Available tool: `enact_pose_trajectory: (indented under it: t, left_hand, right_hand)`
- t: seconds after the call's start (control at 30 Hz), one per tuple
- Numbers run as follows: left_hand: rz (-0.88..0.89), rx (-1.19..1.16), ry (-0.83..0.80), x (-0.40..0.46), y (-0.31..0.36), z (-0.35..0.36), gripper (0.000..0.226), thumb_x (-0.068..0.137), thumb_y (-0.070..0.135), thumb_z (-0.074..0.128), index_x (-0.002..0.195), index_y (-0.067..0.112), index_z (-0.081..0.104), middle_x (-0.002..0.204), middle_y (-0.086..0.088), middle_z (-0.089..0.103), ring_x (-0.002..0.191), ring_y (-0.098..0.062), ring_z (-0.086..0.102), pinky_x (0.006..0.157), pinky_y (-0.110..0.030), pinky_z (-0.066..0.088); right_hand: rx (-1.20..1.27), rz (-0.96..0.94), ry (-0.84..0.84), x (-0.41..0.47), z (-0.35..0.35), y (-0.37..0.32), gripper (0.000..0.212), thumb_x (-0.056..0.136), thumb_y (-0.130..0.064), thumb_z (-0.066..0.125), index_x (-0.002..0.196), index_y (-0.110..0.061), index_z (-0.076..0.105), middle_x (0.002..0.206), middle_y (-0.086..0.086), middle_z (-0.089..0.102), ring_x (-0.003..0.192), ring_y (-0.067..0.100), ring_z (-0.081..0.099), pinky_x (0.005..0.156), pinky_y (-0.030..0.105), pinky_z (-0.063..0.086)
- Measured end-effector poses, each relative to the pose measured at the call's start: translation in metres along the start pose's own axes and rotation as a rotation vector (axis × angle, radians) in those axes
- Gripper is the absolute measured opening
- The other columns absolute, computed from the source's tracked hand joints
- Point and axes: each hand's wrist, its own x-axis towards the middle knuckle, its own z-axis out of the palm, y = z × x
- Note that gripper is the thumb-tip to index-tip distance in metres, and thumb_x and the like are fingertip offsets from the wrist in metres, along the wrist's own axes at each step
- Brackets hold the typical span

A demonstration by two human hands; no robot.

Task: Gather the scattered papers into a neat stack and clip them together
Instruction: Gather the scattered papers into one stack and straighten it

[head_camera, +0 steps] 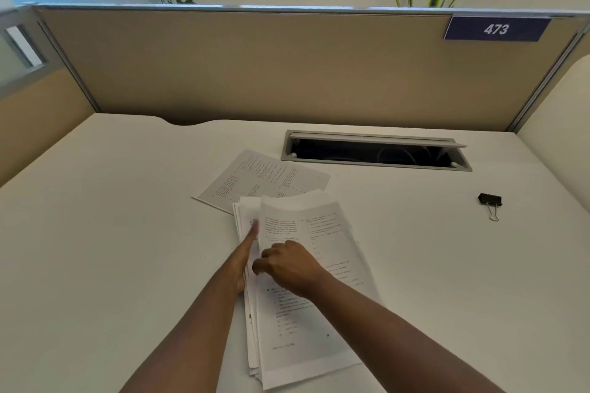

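Matt white printed papers (pixel 306 281), smooth pale desk (pixel 111 233), black metal binder clip (pixel 490 200)

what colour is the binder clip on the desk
Black body with silver wire handles; the binder clip shows in the head view, lying alone on the desk's right side.

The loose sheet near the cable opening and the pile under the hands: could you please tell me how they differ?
The loose sheet lies flat, alone and untouched, turned at an angle; the pile holds many unevenly edged sheets running away from the person. The left hand presses the pile's left edge and the right hand rests on top. The sheet lies farther back, its near corner under the pile. Both are white printed pages on the desk.
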Motion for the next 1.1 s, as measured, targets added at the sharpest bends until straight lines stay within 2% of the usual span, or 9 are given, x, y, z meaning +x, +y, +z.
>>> enact_pose_trajectory:
  t: [0.13, 0.23, 0.4, 0.53, 0.67, 0.8, 0.9, 1.0, 1.1]
  left_hand:
    - [-0.023, -0.107, -0.019, 0.003, 0.000, -0.003, 0.071, 0.082, 0.072, 0.031, 0.122, 0.019, 0.058, 0.116, -0.016, 0.065, 0.111, -0.035, 0.059, 0.092, -0.044, 0.050]
    - [-0.053, -0.071, 0.126, 0.002, -0.009, -0.002, 0.052, 0.083, 0.031, 0.065, 0.122, -0.002, 0.058, 0.094, -0.019, 0.067, 0.085, -0.032, 0.065, 0.069, -0.040, 0.058]
    - [0.047, -0.125, 0.081, 0.007, -0.011, 0.004, 0.044, 0.085, 0.010, 0.063, 0.126, -0.001, 0.055, 0.108, -0.020, 0.064, 0.089, -0.031, 0.063, 0.080, -0.044, 0.055]
    - [0.131, -0.120, -0.013, 0.009, 0.002, 0.032, 0.037, 0.085, 0.012, 0.063, 0.121, 0.003, 0.059, 0.110, -0.018, 0.066, 0.089, -0.030, 0.064, 0.079, -0.042, 0.056]
    - [0.187, -0.052, -0.009, 0.012, 0.014, 0.067, 0.033, 0.085, 0.014, 0.064, 0.117, 0.005, 0.061, 0.107, -0.014, 0.066, 0.085, -0.024, 0.065, 0.072, -0.032, 0.057]
    - [0.347, 0.367, 0.292, 0.018, 0.011, 0.091, 0.029, 0.090, 0.027, 0.058, 0.106, 0.004, 0.067, 0.099, -0.011, 0.069, 0.091, -0.026, 0.063, 0.076, -0.032, 0.053]
    - [0.469, 0.866, 0.576, 0.025, 0.003, 0.084, 0.048, 0.089, 0.031, 0.058, 0.131, 0.009, 0.051, 0.142, -0.014, 0.048, 0.134, -0.030, 0.041, 0.105, -0.038, 0.039]
    - [0.387, 1.164, 0.453, 0.039, 0.000, 0.073, 0.092, 0.082, 0.055, 0.056, 0.149, 0.009, 0.015, 0.160, -0.012, 0.003, 0.148, -0.027, -0.002, 0.120, -0.040, 0.004]
    - [0.368, 1.287, 0.366, 0.049, -0.001, 0.071, 0.101, 0.080, 0.065, 0.048, 0.150, 0.010, 0.001, 0.159, -0.012, -0.007, 0.148, -0.026, -0.006, 0.120, -0.039, -0.002]
  right_hand:
    - [0.395, 0.229, 0.050, -0.015, 0.000, 0.008, 0.032, 0.093, -0.014, 0.050, 0.124, -0.020, 0.057, 0.115, 0.007, 0.070, 0.103, 0.022, 0.065, 0.092, 0.034, 0.049]
    - [0.531, 0.578, 0.338, -0.035, -0.004, 0.032, 0.031, 0.090, -0.024, 0.053, 0.119, -0.017, 0.061, 0.118, 0.005, 0.067, 0.112, 0.022, 0.060, 0.100, 0.031, 0.041]
    - [0.653, 1.186, 0.349, -0.076, -0.015, 0.083, 0.074, 0.079, -0.051, 0.062, 0.137, -0.012, 0.037, 0.133, 0.012, 0.052, 0.123, 0.030, 0.049, 0.101, 0.038, 0.040]
    - [1.252, 1.093, 0.252, -0.102, -0.030, 0.104, 0.050, 0.079, -0.037, 0.069, 0.118, -0.008, 0.057, 0.113, 0.007, 0.067, 0.097, 0.024, 0.067, 0.077, 0.030, 0.054]
    - [1.257, 1.137, 0.403, -0.130, -0.034, 0.127, 0.013, 0.079, -0.014, 0.070, 0.087, -0.004, 0.068, 0.092, 0.015, 0.071, 0.066, 0.021, 0.069, 0.058, 0.029, 0.058]
    - [1.129, 1.333, 0.539, -0.155, -0.035, 0.151, 0.010, 0.076, -0.008, 0.072, 0.071, -0.008, 0.064, 0.090, 0.020, 0.066, 0.062, 0.024, 0.061, 0.055, 0.028, 0.054]
    - [1.100, 1.471, 0.581, -0.175, -0.034, 0.161, 0.012, 0.076, -0.006, 0.073, 0.081, 0.000, 0.064, 0.089, 0.019, 0.064, 0.064, 0.028, 0.061, 0.063, 0.035, 0.054]
    - [1.119, 1.523, 0.581, -0.184, -0.028, 0.166, 0.024, 0.075, -0.006, 0.073, 0.095, 0.003, 0.064, 0.087, 0.018, 0.064, 0.061, 0.027, 0.061, 0.060, 0.032, 0.052]
    - [1.133, 1.515, 0.578, -0.183, -0.024, 0.167, 0.024, 0.075, -0.007, 0.074, 0.095, 0.004, 0.064, 0.088, 0.019, 0.065, 0.065, 0.028, 0.061, 0.066, 0.035, 0.054]
